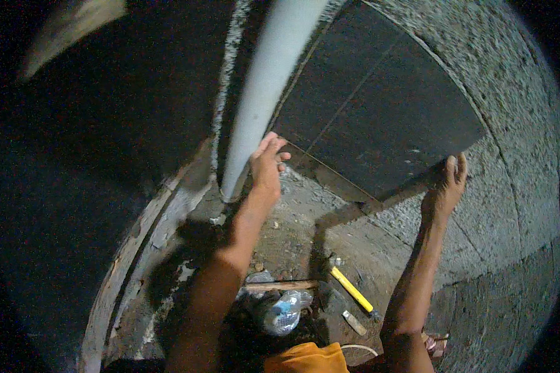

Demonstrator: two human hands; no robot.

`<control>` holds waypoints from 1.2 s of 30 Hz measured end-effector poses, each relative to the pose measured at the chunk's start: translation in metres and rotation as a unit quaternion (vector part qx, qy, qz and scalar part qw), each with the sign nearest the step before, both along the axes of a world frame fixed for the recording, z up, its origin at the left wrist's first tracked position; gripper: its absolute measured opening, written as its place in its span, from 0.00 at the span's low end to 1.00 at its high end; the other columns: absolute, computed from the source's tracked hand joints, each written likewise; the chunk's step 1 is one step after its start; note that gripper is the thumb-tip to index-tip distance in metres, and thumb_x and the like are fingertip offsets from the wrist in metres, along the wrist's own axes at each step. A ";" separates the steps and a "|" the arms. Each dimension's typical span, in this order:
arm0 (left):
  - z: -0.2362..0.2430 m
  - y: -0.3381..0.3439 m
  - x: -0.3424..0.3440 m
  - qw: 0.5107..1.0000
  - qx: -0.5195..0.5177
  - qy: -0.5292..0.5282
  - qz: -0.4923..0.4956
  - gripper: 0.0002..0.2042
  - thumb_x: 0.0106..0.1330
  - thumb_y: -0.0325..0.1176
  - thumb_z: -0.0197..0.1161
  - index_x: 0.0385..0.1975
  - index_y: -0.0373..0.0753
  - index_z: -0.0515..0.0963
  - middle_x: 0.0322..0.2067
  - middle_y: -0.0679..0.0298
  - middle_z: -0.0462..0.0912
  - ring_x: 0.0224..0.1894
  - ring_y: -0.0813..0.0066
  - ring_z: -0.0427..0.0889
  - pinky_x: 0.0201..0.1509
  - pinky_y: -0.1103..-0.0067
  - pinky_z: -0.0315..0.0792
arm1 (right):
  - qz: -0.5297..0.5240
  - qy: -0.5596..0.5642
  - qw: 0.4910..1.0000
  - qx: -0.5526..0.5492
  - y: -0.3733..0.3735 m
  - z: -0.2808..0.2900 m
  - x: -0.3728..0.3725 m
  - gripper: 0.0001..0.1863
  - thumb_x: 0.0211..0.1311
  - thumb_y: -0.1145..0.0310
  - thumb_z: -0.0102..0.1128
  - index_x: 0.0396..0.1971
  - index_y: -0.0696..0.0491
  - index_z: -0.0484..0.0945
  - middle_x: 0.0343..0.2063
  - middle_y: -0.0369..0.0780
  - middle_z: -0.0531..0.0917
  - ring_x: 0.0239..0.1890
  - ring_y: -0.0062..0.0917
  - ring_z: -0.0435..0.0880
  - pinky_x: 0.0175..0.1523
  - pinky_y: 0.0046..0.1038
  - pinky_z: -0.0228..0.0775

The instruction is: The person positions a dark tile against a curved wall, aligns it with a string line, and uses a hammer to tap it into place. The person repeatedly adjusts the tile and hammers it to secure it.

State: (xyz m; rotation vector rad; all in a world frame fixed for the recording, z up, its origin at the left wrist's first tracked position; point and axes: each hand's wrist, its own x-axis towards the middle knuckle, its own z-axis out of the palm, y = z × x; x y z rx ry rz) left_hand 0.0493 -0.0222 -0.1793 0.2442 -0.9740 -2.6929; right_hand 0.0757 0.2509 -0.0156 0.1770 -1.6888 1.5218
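A large dark square panel (373,93) stands against the rough grey wall, beside a white vertical pipe (267,62). My left hand (269,163) is at the panel's lower-left corner, right next to the pipe, its fingers loosely bent and apart against the edge. My right hand (447,183) is at the panel's lower-right edge, fingers stretched upward and touching it. Whether either hand bears the panel's weight, I cannot tell.
Below lie a yellow-handled hammer (351,290), a small flat tool (353,322), a wooden piece (280,285) and a clear plastic bag (283,314). A chipped ledge (146,245) runs along the left. The pebbly wall (516,124) curves down the right.
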 end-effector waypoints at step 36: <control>-0.007 -0.008 -0.001 0.996 -0.026 -0.050 -0.064 0.18 0.61 0.34 0.53 0.51 0.38 0.70 0.31 0.68 0.76 0.25 0.82 0.68 0.26 0.85 0.62 | -0.437 0.100 0.180 0.876 0.032 0.025 -0.001 0.11 0.40 0.71 0.50 0.29 0.51 0.76 0.34 0.37 0.77 0.42 0.32 0.71 0.54 0.33 0.58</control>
